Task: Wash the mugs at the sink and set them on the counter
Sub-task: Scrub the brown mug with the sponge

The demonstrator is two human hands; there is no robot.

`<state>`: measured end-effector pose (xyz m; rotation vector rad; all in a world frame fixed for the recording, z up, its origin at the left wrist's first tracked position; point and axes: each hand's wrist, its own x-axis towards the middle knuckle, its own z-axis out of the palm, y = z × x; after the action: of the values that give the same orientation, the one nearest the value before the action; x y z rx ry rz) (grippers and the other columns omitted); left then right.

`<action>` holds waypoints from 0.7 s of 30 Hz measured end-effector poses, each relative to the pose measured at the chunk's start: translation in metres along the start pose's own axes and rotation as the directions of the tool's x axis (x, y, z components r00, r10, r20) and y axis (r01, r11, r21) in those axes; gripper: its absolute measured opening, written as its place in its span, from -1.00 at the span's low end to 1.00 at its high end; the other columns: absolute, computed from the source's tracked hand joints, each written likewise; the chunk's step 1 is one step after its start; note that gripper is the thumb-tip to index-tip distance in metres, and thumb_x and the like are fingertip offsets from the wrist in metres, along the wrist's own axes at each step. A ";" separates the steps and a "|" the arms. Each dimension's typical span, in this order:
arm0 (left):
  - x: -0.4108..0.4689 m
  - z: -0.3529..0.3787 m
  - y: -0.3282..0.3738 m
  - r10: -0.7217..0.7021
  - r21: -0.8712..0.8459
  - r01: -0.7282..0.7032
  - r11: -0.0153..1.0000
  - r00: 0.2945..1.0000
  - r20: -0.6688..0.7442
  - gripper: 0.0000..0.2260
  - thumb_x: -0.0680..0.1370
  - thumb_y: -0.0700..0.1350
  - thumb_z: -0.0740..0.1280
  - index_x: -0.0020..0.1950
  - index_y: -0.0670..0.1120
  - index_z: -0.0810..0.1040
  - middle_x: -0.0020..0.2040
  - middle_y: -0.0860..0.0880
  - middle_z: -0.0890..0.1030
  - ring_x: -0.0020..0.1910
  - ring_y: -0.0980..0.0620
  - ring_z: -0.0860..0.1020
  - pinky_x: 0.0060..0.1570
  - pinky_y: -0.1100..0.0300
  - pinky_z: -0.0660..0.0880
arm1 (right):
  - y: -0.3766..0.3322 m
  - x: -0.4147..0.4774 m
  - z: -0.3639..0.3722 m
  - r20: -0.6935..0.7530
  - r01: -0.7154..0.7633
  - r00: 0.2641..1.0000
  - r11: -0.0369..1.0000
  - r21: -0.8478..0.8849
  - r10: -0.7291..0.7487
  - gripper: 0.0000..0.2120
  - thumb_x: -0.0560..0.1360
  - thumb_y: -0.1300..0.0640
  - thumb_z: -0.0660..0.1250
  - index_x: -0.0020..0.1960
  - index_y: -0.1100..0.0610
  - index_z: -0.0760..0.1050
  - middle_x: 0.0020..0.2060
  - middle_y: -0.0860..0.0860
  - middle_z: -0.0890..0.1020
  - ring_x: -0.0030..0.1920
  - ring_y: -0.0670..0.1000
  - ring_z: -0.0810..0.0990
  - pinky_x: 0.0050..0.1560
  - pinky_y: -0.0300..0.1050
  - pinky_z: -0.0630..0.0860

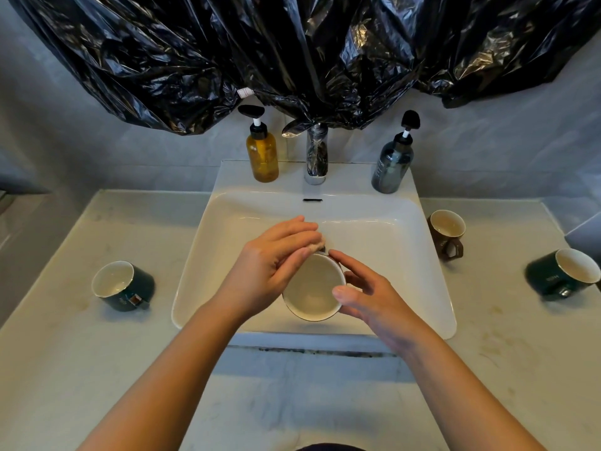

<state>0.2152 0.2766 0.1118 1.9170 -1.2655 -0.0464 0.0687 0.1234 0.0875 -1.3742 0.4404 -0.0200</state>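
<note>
1. Head view: a mug is held over the sink. Its open side faces up and it is white inside.
2. The right hand has its grip curled round the right side of the mug. The thumb lies on the near rim and the first finger touches the far rim.
3. The left hand has its grip pressed down on a small tan sponge at the far edge of the mug. Its thumb sits just beside the rim.
4. A green mug sits on the bench, left of the sink.
5. A brown mug sits just beside the sink on the right. A second green mug sits farther right, well apart from it.
6. At the back of the sink, a tap stands between an amber bottle and a grey bottle.
7. Black plastic hangs above them, and its folds touch the top of the tap.
</note>
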 end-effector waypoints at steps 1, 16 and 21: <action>0.002 0.001 0.001 -0.031 -0.021 0.031 0.999 0.999 -0.014 -0.67 0.62 0.03 0.17 0.23 -0.05 0.62 0.25 0.05 0.59 0.37 0.15 0.42 0.35 0.24 0.37 | 0.001 0.000 0.000 0.001 0.003 1.000 1.000 -0.008 -0.003 -0.49 0.34 -0.02 0.48 0.26 -0.27 0.48 0.18 -0.01 0.57 0.12 -0.14 0.60 0.01 -0.10 0.62; 0.008 0.010 0.002 -0.627 -0.449 0.728 0.518 0.680 0.379 -0.40 0.64 0.23 -0.04 0.12 -0.15 0.63 0.01 -0.34 0.62 -0.05 -0.22 0.59 -0.09 0.01 0.50 | 0.017 0.000 0.003 0.000 -0.012 1.000 0.985 0.172 0.012 -0.42 0.30 -0.04 0.48 0.32 -0.18 0.49 0.17 -0.04 0.60 0.25 0.08 0.55 0.08 0.04 0.60; -0.015 0.025 0.008 -0.523 -0.655 0.683 0.324 0.706 0.478 -0.48 0.53 0.29 0.16 0.24 -0.05 0.57 0.05 -0.37 0.59 0.02 -0.33 0.60 -0.04 -0.08 0.62 | 0.013 0.011 0.000 -0.046 0.048 0.998 0.946 0.322 -0.035 -0.30 0.30 -0.05 0.46 0.42 0.02 0.40 0.25 0.14 0.55 0.26 0.16 0.55 0.17 0.16 0.56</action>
<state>0.1910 0.2721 0.0948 1.4222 -0.3476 -1.0583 0.0758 0.1235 0.0718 -1.0602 0.4206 -0.1481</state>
